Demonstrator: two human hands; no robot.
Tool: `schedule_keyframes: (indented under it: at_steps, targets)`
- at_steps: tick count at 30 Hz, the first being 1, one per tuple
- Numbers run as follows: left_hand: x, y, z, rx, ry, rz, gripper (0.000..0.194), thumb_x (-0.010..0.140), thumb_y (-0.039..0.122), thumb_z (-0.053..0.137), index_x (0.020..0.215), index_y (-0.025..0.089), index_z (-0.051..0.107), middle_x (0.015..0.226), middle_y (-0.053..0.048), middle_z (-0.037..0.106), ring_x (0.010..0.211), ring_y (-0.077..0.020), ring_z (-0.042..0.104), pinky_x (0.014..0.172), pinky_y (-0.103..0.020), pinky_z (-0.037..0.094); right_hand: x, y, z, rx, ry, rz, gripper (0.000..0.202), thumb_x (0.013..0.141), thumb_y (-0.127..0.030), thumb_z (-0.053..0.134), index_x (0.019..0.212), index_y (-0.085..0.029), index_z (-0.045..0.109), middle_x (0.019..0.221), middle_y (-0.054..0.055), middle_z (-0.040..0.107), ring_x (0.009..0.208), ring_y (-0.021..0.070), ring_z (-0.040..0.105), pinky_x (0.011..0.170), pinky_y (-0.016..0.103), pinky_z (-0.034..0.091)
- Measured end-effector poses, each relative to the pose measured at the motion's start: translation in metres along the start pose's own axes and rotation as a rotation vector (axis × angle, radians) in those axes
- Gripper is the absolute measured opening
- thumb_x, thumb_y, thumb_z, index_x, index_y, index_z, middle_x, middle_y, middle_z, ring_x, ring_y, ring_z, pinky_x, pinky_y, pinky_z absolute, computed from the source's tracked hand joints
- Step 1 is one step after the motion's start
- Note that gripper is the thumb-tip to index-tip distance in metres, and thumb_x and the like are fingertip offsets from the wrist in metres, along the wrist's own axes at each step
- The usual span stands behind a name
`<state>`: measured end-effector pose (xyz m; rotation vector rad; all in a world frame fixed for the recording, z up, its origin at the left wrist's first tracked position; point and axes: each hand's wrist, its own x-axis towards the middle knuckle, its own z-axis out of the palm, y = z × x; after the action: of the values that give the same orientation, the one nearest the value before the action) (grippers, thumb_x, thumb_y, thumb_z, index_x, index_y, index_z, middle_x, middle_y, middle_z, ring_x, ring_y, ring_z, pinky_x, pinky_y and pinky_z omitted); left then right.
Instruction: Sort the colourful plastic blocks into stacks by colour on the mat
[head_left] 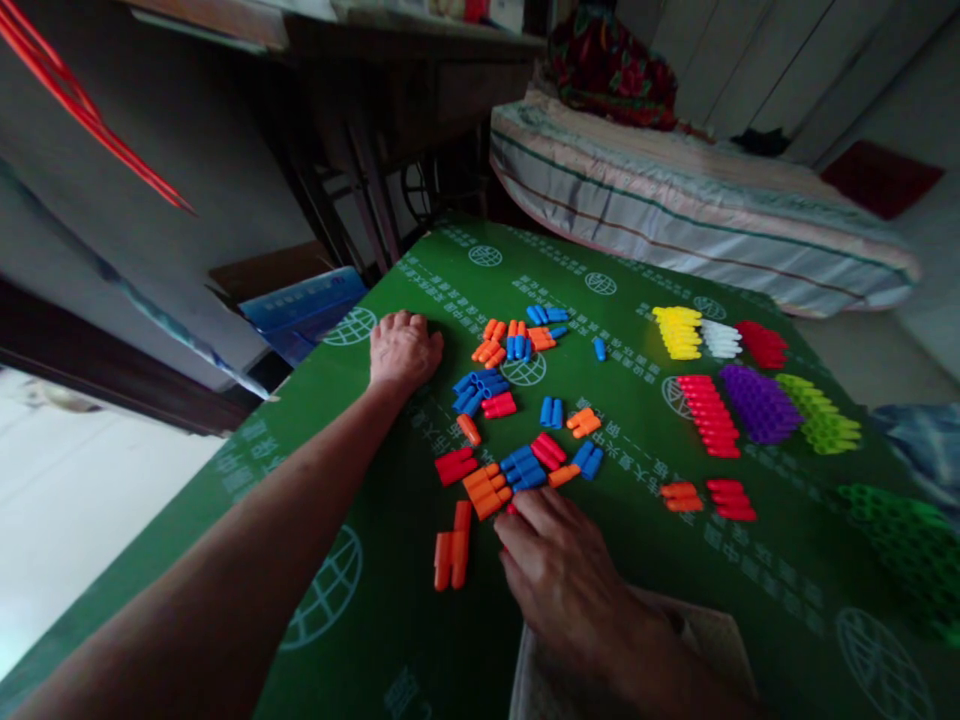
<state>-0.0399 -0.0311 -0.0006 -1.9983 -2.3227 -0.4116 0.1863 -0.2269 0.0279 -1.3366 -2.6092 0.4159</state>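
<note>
My left hand [405,350] rests on the green board [397,620], left of the loose pieces, its fingers curled down; whether they hold anything is hidden. At the near side of the pile, my right hand [559,560] has its fingers closed on a red piece [511,509], of which only a bit shows. Just beyond its fingertips lie joined blue pieces [523,467] and orange pieces [487,490]. Another orange group [451,547] lies to its left. More red, blue and orange pieces are scattered between the hands and farther back.
Sorted groups lie on the right: yellow [678,332], white [721,339], red [708,415], purple [760,403], lime [819,414] and green [911,550]. A bed [697,190] stands behind the board, a dark table [390,60] at the back left.
</note>
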Motion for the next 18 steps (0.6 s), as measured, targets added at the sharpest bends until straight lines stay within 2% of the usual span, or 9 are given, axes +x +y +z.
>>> schedule_keyframes:
  at_steps: [2,7,10,14,18]
  targets:
    - [0.001,-0.001,0.000,-0.002,-0.003,0.002,0.051,0.083,0.043,0.033,0.113,0.012,0.059,0.119,-0.019,0.058,0.120,-0.0338,0.046,0.099,-0.046,0.036,-0.008,0.015,-0.009,0.061,0.009,0.012,0.018,0.084,-0.007,0.049,0.087,-0.021,0.061,0.097,0.005,0.062,0.092,0.0186,0.057,0.080,0.032,0.050]
    - [0.006,-0.003,-0.005,0.078,-0.061,0.026,0.058,0.085,0.049,0.027,0.117,0.011,0.056,0.126,-0.020,0.055,0.122,-0.0342,0.044,0.100,-0.046,0.036,-0.030,0.069,-0.023,0.073,0.209,0.098,0.036,0.083,-0.003,0.042,0.107,-0.019,0.062,0.114,0.007,0.063,0.103,0.0164,0.059,0.089,0.031,0.050]
    - [0.009,-0.003,-0.008,0.063,-0.074,0.043,0.061,0.084,0.050,0.026,0.116,0.008,0.056,0.127,-0.023,0.053,0.121,-0.0371,0.043,0.099,-0.049,0.036,-0.040,0.094,-0.027,0.046,0.204,0.130,0.042,0.079,0.002,0.040,0.106,-0.019,0.064,0.109,0.007,0.066,0.100,0.0155,0.060,0.086,0.029,0.051]
    - [0.011,-0.002,-0.010,0.073,-0.084,0.034,0.060,0.084,0.049,0.024,0.117,0.009,0.055,0.128,-0.022,0.053,0.123,-0.0364,0.042,0.100,-0.049,0.036,-0.045,0.102,-0.030,0.021,0.091,0.134,0.043,0.078,0.004,0.042,0.103,-0.022,0.066,0.097,0.004,0.068,0.094,0.0155,0.059,0.081,0.027,0.050]
    - [0.013,-0.003,-0.009,0.095,-0.091,0.027,0.062,0.084,0.051,0.022,0.118,0.010,0.054,0.129,-0.022,0.052,0.123,-0.0364,0.042,0.100,-0.048,0.036,-0.050,0.099,-0.027,-0.027,0.154,0.162,0.042,0.081,0.005,0.041,0.103,-0.020,0.066,0.101,0.005,0.067,0.097,0.0165,0.057,0.083,0.028,0.048]
